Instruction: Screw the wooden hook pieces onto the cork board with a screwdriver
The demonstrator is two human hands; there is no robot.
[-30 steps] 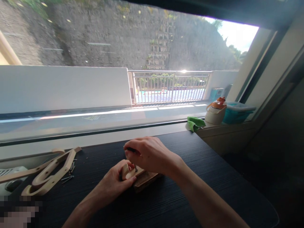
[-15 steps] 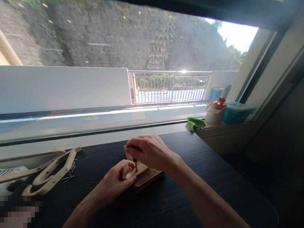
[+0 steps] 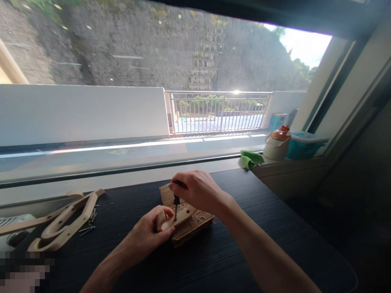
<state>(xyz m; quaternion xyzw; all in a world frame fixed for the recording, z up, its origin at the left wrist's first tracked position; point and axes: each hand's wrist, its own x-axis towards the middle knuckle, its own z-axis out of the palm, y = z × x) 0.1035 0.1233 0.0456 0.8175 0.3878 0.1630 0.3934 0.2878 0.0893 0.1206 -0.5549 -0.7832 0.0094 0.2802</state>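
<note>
Right hand (image 3: 200, 191), fingers (image 3: 180, 188) closed round a screwdriver (image 3: 176, 202), tip standing upright on a wooden piece (image 3: 180, 216). Left hand (image 3: 151, 232), fingers (image 3: 166, 228) pinching that piece's near end, pressing it onto a wooden block (image 3: 195, 221) mid-counter (image 3: 214, 260). Curved wooden parts (image 3: 65, 221) and loose screws (image 3: 88, 228) lie near the counter's left edge.

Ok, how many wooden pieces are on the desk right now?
4, as far as shows. One small curved piece under the left hand, on the board beneath it; two long curved pieces at the desk's left: and. More may be hidden.
</note>
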